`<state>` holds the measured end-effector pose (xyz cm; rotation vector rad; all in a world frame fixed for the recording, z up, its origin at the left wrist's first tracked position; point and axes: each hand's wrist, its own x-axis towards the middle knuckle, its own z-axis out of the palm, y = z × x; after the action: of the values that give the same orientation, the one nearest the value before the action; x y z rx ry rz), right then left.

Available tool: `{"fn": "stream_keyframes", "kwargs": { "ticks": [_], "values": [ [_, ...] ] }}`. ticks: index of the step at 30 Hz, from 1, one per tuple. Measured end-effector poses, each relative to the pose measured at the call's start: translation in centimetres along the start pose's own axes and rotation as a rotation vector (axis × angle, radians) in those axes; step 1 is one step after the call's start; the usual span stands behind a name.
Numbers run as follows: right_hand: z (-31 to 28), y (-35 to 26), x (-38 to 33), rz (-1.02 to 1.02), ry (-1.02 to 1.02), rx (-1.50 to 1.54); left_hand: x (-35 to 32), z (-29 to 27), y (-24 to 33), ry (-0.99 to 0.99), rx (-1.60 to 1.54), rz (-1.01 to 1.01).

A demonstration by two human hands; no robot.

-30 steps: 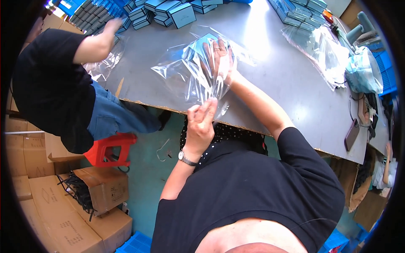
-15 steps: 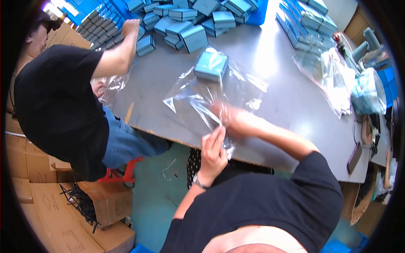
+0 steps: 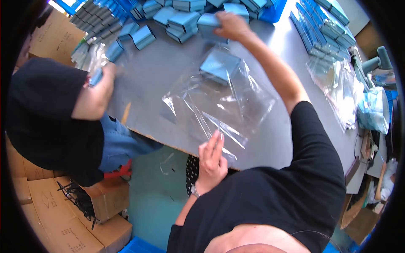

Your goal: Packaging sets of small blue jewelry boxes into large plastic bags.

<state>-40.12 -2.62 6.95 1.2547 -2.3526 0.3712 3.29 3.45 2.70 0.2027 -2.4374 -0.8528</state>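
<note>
My right hand (image 3: 233,26) reaches to the far pile, its fingers and thumb closed on the right end of a light-blue box (image 3: 206,25); both are slightly blurred. Near the table's front edge, my left hand (image 3: 212,162) has its fingers together on the near edge of a clear plastic bag (image 3: 202,97). The bag lies spread and crinkled over the tabletop. At its far end is another light-blue box (image 3: 219,65) with dark edges, flat on the table; glare hides whether it is inside the bag.
More blue boxes (image 3: 183,21) are heaped along the far side. Stacked boxes (image 3: 325,33) and loose clear bags (image 3: 333,88) lie to the right. At left, a co-worker (image 3: 50,118) in black handles a small blue box and clear wrap. Cardboard cartons (image 3: 50,206) stand at lower left.
My right hand has gone from the bag's near end to the far pile and taken a box. My left hand stays at the bag's edge. The co-worker's raised arm has come down.
</note>
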Motion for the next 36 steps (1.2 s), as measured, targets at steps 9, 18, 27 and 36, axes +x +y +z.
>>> {"fn": "stream_keyframes", "kwargs": {
  "ticks": [9, 18, 27, 36],
  "values": [
    [-14.6, 0.4, -32.1, 0.921, -0.519, 1.549, 2.6, 0.3, 0.9, -0.089, -0.041, 0.021],
    [-8.0, -10.5, -24.4, 0.842, -0.617, 1.557, 1.5, 3.9, 3.3, -0.155, -0.028, 0.163],
    [-14.0, 1.1, -12.9, -0.195, -0.961, 1.198, -2.6, 5.4, -0.7, 0.040, -0.056, 0.161],
    [4.4, 6.3, 2.2, 0.257, -0.045, -0.232, -2.1, 6.5, -1.2, 0.046, -0.135, 0.129]
  ]
}}
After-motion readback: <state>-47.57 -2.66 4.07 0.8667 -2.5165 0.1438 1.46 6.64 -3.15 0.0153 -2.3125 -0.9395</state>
